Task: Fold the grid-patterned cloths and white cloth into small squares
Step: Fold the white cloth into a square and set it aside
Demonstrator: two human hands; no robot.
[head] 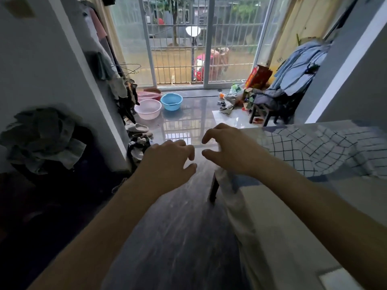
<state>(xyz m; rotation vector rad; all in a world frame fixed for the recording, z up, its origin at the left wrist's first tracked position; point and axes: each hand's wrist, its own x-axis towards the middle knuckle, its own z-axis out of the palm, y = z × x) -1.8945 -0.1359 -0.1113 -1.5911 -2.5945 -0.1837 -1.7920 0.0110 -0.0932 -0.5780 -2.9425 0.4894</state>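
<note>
Zero squares folded so far, I'd say: grid cloth (pixel 314 151) lies rumpled on the table (pixel 345 197), white cloth (pixel 236 206) droops over its edge. Left hand (pixel 167 162) and right hand (pixel 228 149) hover loosely curled, holding nothing.

I see a white cloth crossed by a thin dark grid pattern (pixel 310 151) lying toward the far right edge of the pale glossy table (pixel 356 197). A plain white cloth (pixel 236 206) hangs over the table's left edge, against the dark streaked floor (pixel 178 227). Farther off I make out a round sky-blue plastic basin (pixel 171 101), a translucent pink basin (pixel 147 109) and light blue garments (pixel 297 65) draped on a dark chair.
</note>
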